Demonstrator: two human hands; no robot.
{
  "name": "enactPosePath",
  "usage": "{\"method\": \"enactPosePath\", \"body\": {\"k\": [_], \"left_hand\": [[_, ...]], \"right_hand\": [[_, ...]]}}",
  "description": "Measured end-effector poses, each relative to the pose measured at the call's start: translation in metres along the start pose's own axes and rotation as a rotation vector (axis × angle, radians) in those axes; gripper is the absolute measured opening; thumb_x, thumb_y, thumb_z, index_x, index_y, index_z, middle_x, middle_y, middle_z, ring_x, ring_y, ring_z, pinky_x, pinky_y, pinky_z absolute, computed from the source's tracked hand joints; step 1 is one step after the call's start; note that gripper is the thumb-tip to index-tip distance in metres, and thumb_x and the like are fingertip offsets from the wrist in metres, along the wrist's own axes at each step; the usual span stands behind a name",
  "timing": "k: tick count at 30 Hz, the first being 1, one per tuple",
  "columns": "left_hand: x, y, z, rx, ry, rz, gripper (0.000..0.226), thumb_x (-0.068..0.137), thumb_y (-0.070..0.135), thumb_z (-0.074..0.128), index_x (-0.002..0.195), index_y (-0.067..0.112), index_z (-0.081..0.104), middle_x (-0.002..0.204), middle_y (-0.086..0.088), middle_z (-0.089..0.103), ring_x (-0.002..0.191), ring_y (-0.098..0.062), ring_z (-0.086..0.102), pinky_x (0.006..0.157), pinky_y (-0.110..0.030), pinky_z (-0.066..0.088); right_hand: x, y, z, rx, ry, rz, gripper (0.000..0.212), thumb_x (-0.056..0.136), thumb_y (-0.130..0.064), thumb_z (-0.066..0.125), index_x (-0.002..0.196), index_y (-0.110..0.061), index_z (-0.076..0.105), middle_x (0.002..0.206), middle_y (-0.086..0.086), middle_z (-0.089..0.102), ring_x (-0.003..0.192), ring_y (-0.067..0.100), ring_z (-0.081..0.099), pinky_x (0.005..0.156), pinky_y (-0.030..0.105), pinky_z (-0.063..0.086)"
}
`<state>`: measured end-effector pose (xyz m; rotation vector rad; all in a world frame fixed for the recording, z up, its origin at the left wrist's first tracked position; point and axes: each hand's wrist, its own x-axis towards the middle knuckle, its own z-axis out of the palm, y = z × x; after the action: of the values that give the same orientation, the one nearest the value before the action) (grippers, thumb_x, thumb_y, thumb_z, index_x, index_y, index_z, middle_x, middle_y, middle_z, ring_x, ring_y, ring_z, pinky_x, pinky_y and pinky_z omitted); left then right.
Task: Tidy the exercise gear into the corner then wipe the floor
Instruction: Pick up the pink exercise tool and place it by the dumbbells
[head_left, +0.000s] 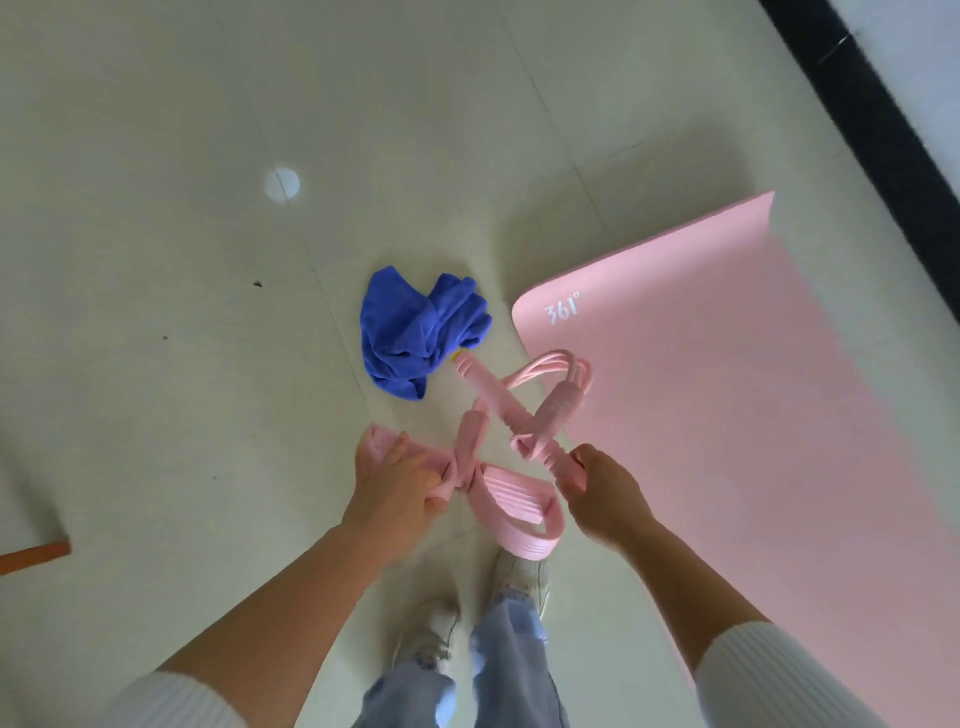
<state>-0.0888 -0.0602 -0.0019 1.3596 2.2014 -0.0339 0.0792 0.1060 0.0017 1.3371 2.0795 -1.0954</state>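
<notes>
**Pink pull rope held in both hands over the floor**

A pink pull rope (519, 415) is held in front of the person, near the middle of the view, between a cloth and a mat. Its left end, a flat pink strap, is clamped in the left hand (400, 483), the fingers curled round it. One foam handle (545, 457) is gripped in the right hand (602, 488), the fingers wrapped over its near end. A ribbed foot pedal (514, 499) hangs between the two hands, just above the shoes. The thin tubes are crossed over each other, and their far loop is seen over the left edge of the mat. Whether the rope touches the floor cannot be told.

A crumpled blue cloth (415, 332) lies on the floor (208, 156) just beyond the rope, to the left. A pink mat (727, 389) is spread flat on the right, and "361°" is printed in white at its far left corner. A black strip (883, 130) runs along the far right edge.

White shoes (524, 571) and pale jeans (509, 665) are seen at the near edge, with white ribbed sleeves (753, 660) pushed up both forearms. An orange stick (34, 556) is cut off by the left edge. Small dark specks (257, 283) are scattered on the pale tiles to the left.
</notes>
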Motion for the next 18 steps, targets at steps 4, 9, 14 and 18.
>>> {"method": "enactPosePath", "body": {"k": [4,9,14,18], "left_hand": [[-0.055,0.037,-0.082,-0.026,-0.123,0.05,0.021,0.094,0.033,0.051,0.108,0.03,0.066,0.118,0.013,0.063,0.144,-0.021,0.025,0.112,-0.059,-0.001],[-0.121,0.097,-0.182,-0.074,-0.031,0.184,0.014,0.092,0.026,0.053,0.091,0.03,0.066,0.095,0.024,0.057,0.129,-0.015,0.041,0.111,-0.058,0.005],[-0.177,0.158,-0.223,-0.047,0.013,0.332,0.012,0.093,0.027,0.054,0.101,0.032,0.062,0.098,0.017,0.061,0.129,-0.017,0.042,0.111,-0.056,0.006],[-0.214,0.208,-0.226,-0.004,-0.03,0.487,0.028,0.093,0.024,0.054,0.117,0.035,0.061,0.116,0.012,0.065,0.144,-0.02,0.025,0.111,-0.05,0.003]], "right_hand": [[-0.104,-0.031,-0.062,0.049,0.073,0.009,0.007,0.096,-0.021,0.051,0.097,-0.016,0.056,0.092,0.001,0.062,0.077,0.017,0.058,0.068,0.029,0.048],[-0.237,-0.062,-0.124,0.095,0.222,0.061,0.014,0.093,-0.021,0.052,0.105,-0.013,0.055,0.094,0.002,0.057,0.081,0.021,0.051,0.067,0.029,0.037],[-0.357,-0.063,-0.141,0.272,0.369,0.131,0.015,0.093,-0.022,0.053,0.105,-0.013,0.055,0.095,0.001,0.057,0.081,0.022,0.051,0.062,0.03,0.035],[-0.442,-0.029,-0.136,0.44,0.457,0.229,0.017,0.092,-0.021,0.052,0.107,-0.014,0.056,0.096,0.002,0.059,0.08,0.021,0.053,0.057,0.027,0.036]]}}
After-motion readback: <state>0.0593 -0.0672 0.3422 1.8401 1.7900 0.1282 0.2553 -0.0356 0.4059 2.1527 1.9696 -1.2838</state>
